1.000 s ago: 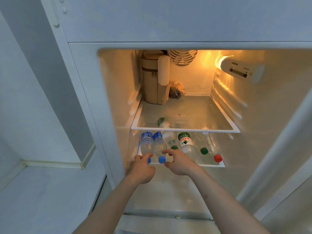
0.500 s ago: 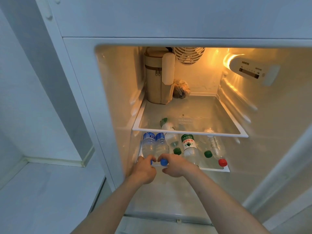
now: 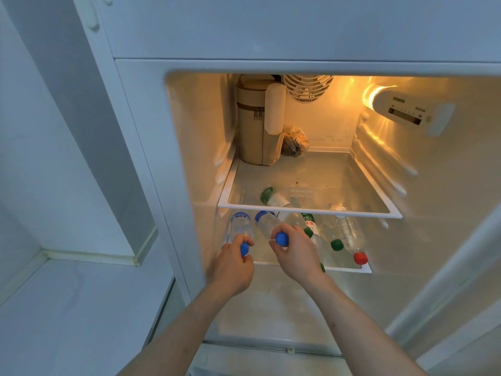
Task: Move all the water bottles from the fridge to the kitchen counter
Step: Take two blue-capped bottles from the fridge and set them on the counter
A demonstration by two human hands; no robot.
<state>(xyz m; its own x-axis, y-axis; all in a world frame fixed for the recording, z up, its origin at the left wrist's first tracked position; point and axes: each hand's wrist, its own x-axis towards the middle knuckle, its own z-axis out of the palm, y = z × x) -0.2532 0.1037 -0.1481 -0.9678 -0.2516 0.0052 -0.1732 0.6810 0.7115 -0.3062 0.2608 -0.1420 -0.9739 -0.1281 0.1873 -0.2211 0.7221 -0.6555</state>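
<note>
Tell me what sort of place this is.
Probably a home kitchen: an open white fridge with glass shelves, clear plastic blue-capped water bottles lying inside, and a pale counter beside it.

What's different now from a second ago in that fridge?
Both hands closed in: the left hand now grips the cap end of one blue-capped bottle, the right hand the other. The green-capped bottle and red-capped bottle lie as before.
</note>
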